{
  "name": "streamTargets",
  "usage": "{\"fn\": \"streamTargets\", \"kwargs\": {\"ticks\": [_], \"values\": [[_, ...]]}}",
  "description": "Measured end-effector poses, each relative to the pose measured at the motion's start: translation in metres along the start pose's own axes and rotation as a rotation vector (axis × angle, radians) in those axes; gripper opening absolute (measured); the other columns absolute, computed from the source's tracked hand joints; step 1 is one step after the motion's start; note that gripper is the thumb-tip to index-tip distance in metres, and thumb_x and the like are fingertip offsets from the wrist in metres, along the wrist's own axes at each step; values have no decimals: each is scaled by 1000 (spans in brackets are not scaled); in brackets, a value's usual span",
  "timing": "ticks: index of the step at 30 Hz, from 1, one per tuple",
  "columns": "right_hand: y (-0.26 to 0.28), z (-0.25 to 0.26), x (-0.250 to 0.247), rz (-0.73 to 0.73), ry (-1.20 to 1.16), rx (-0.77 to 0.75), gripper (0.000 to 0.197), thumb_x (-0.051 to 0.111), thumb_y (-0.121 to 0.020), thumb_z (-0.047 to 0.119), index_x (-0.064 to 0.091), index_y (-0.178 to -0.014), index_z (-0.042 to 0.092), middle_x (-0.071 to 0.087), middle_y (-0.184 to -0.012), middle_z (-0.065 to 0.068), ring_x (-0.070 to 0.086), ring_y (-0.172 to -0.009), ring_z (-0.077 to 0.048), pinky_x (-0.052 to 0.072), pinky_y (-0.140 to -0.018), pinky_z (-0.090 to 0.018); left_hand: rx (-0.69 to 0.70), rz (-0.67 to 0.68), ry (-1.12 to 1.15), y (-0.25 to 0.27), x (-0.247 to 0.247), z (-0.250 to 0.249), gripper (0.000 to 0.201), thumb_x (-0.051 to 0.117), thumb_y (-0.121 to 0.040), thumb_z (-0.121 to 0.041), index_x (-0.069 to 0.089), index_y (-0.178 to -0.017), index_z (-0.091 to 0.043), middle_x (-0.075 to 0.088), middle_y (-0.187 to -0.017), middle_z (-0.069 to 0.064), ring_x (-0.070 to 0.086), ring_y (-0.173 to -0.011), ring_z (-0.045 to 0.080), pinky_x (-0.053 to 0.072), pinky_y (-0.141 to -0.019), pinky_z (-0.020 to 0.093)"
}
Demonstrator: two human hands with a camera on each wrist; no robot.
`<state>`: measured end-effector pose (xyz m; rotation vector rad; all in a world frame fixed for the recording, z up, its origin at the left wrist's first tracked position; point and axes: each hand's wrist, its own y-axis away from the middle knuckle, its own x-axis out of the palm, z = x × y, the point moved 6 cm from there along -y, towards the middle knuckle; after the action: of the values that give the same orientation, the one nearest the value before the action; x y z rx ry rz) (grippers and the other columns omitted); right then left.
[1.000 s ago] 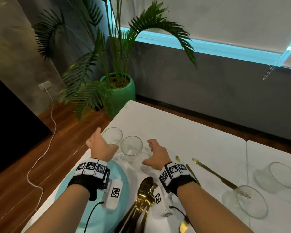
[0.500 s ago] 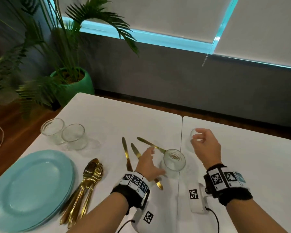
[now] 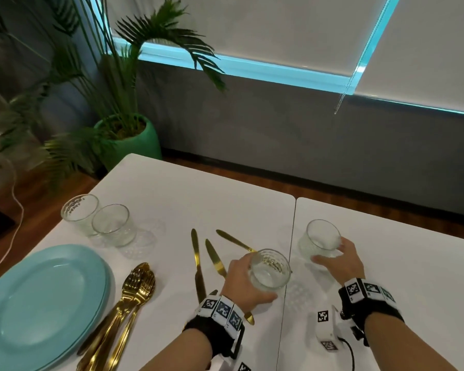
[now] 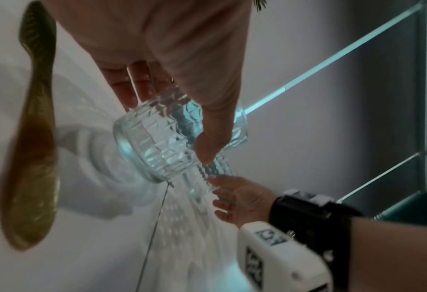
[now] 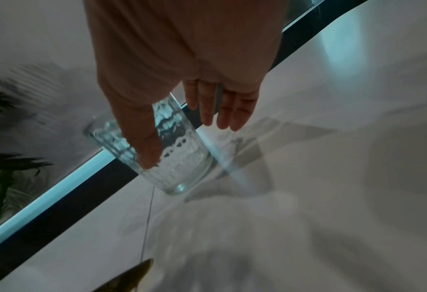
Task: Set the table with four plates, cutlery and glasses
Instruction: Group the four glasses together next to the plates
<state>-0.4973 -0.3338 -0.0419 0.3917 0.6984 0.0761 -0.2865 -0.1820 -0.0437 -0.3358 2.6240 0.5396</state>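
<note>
Since half a second ago, both your hands have closed on glasses: the left, which hovered beside the near glass, now grips it and has it lifted and tilted, and the right has come round the far one. From the left: two turquoise plates (image 3: 46,298) lie stacked at the counter (image 3: 188,199) edge, with two empty glasses (image 3: 97,219) touching each other just beyond them. A bundle of gold spoons and forks (image 3: 130,298) lies just right of the plates. Three gold knives (image 3: 206,257) are fanned out near the counter's middle. Your left hand (image 3: 241,285) has its fingers (image 4: 132,87) and thumb curled round the lifted glass (image 3: 269,269), above the knife handles. Right of the seam, your right hand (image 3: 340,259) wraps its thumb and fingers (image 5: 222,106) round the second glass (image 3: 322,238), also tilted; whether its base touches the counter is unclear.
</note>
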Motion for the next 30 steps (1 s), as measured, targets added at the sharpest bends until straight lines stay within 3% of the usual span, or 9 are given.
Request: {"fn": "streamTargets", "kwargs": {"ticks": [4,5,7,9,12,14,20,27,30], "values": [[-6,2,14,-23,28,-39,93,88,-61,21,36,-138,13,49,-138,-10,46,-127,-33,35,-105,-41,-20,-109,72,-3,-38,8,88,82,-42,-45,48,-123,-34,55,-118,-7,52,-115,12,51,-95,30],[-6,1,16,-32,16,-39,92,88,-62,19,37,-138,14,48,-138,-10,45,-128,-32,34,-106,-41,-30,-153,102,-5,-50,14,87,84,-43,-42,49,-122,-34,56,-118,-7,54,-114,12,53,-92,25],[-8,1,21,-50,-11,-52,88,88,-62,18,39,-135,13,49,-138,-10,45,-127,-32,33,-106,-42,-52,-209,138,-6,-77,19,82,88,-52,-27,49,-125,-27,54,-114,-8,53,-106,8,48,-75,3],[-8,3,25,-79,-16,-56,85,88,-62,20,41,-132,13,51,-136,-10,47,-126,-33,33,-107,-45,-77,-257,146,-6,-103,26,81,86,-58,-23,46,-129,-23,51,-115,-5,50,-104,8,41,-63,-1],[-2,14,29,-122,0,-74,78,87,-63,22,44,-128,11,54,-131,-12,50,-122,-34,35,-105,-43,-90,-342,139,-5,-133,39,85,85,-59,-30,43,-132,-25,51,-125,-2,49,-115,14,42,-84,17],[5,28,38,-116,-24,-103,74,85,-65,18,45,-127,9,55,-130,-11,51,-121,-33,36,-103,-39,-121,-398,166,-3,-149,47,86,86,-59,-31,43,-133,-23,52,-130,-1,49,-120,18,40,-90,23],[33,111,117,75,22,-304,74,85,-65,20,47,-129,12,56,-128,-7,53,-118,-27,39,-94,-31,-193,-568,226,-2,-179,71,86,86,-60,-24,45,-135,-14,54,-134,5,50,-124,21,38,-93,22],[67,183,218,323,44,-356,75,86,-63,16,48,-128,14,58,-127,-6,54,-119,-24,42,-97,-27,-262,-631,243,-4,-190,94,91,87,-57,-23,44,-136,-13,53,-136,8,49,-126,23,39,-100,26],[70,193,244,357,87,-372,77,86,-61,18,47,-128,15,58,-127,-6,54,-119,-24,44,-97,-30,-266,-642,229,-6,-196,98,89,86,-58,-19,45,-136,-12,54,-134,8,50,-124,23,39,-95,22]]}}
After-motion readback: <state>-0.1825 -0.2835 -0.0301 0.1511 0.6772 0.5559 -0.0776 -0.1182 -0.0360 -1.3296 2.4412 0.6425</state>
